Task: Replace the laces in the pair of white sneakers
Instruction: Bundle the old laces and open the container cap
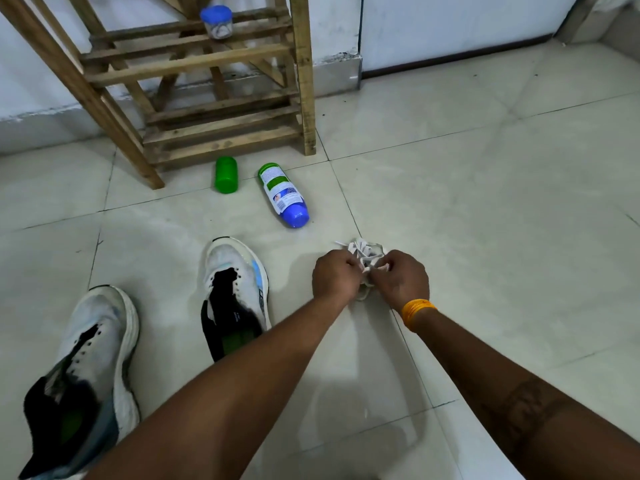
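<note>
Working at the tangled bundle of white laces (pixel 367 252) on the floor (pixel 485 202), we pinch it with both hands: left hand (pixel 335 276) and right hand (pixel 401 280) curl round the strands. We judge it best to find a tipped end and ease loops apart gently rather than tug. Both sneakers lie lace-free to our left, the near sneaker (pixel 83 368) and the far sneaker (pixel 235 299). Beyond them lie a green cap (pixel 225 174) and a tipped bottle (pixel 283 194) before the wooden rack (pixel 194 98); nothing blocks us.

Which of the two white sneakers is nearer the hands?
The upper white sneaker, toe toward the bottles; it lies just left of the left hand. The other white sneaker sits at the lower-left edge.
</note>
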